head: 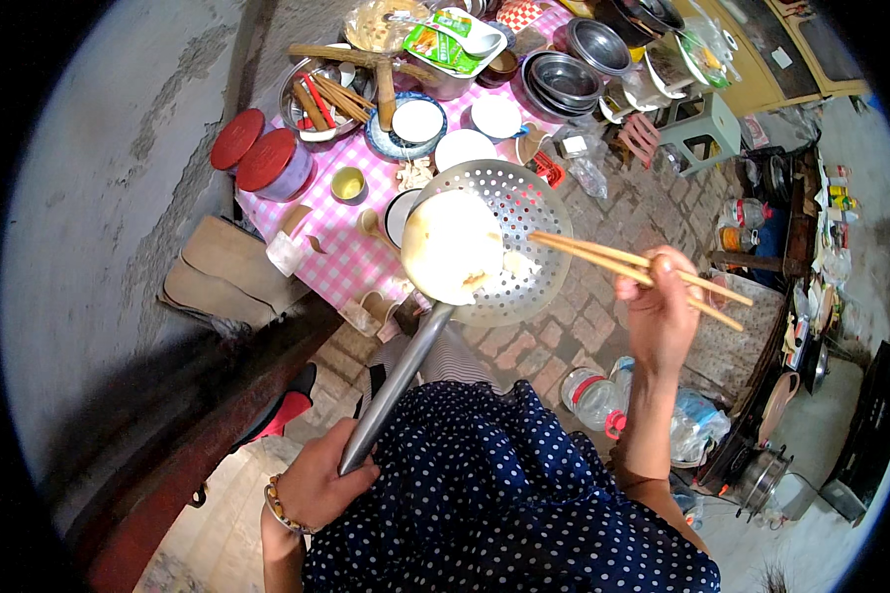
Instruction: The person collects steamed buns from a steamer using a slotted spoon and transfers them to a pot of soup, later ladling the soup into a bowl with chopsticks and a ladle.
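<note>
My left hand [325, 474] is closed around the metal handle of a large perforated skimmer [541, 200], held out over the table's edge and the brick floor. On the skimmer's left side rests a pale, round piece of food [452, 244], overexposed, perhaps a flatbread, with a torn or browned spot at its lower edge. Small white bits [518, 267] lie beside it on the perforated metal. My right hand [664, 311] holds a pair of wooden chopsticks [601, 256], their tips close together over the skimmer's right part, apart from the round food.
A table with a pink checked cloth [326, 259] carries bowls [419, 121], red-lidded containers [271, 164], a small yellow-green cup [348, 184] and a wooden spoon [369, 222]. On the floor at right are plastic bottles [597, 400] and a stool [701, 133]. A wall [119, 148] stands left.
</note>
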Motion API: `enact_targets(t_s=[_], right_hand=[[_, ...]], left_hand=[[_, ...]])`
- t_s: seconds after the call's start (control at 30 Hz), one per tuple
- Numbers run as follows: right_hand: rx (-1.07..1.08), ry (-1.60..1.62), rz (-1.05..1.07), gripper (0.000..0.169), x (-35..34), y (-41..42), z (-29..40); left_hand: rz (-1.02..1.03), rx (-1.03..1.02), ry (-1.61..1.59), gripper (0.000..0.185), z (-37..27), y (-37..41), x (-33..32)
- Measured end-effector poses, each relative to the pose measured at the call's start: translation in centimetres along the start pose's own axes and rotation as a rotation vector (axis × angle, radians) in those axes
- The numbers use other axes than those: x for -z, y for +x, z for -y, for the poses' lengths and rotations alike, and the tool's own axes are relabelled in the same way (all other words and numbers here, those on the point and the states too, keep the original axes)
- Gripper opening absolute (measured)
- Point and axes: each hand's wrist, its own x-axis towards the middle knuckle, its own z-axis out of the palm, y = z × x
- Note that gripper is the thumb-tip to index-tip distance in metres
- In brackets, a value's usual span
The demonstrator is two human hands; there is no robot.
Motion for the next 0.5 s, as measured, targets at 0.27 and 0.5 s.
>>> enact_targets(t_s=[0.27, 0.5], right_hand=[[0.001, -0.31, 0.008, 0.017, 13.5, 3.8, 1.8], [-0.104, -0.632, -0.33, 0.022, 15.1, 3.1, 0.0]], left_hand=[[-0.032, -0.009, -0.037, 0.023, 0.9, 0.1, -0.2], [-0.069, 0.023, -0.08, 0.023, 4.7, 0.0, -0.7]])
